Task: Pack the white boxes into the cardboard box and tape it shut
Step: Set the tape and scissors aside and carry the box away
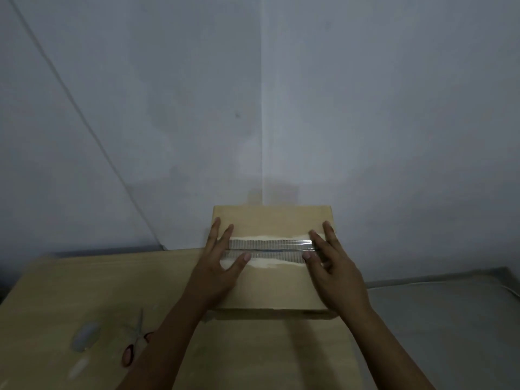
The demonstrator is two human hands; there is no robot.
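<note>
The cardboard box (271, 288) stands with its flaps folded down, in the middle of a larger flat cardboard surface (84, 282). A strip of shiny clear tape (271, 247) runs across the seam between the flaps, over torn pale patches. My left hand (222, 263) lies flat on the left end of the seam, fingers spread and straight. My right hand (329, 266) presses flat on the right end of the tape, fingers straight. No white boxes are visible.
Red-handled scissors (135, 340) lie on the cardboard surface at the lower left, beside a roll of clear tape (85, 336). A grey surface (444, 311) lies to the right. Pale walls meet in a corner right behind the box.
</note>
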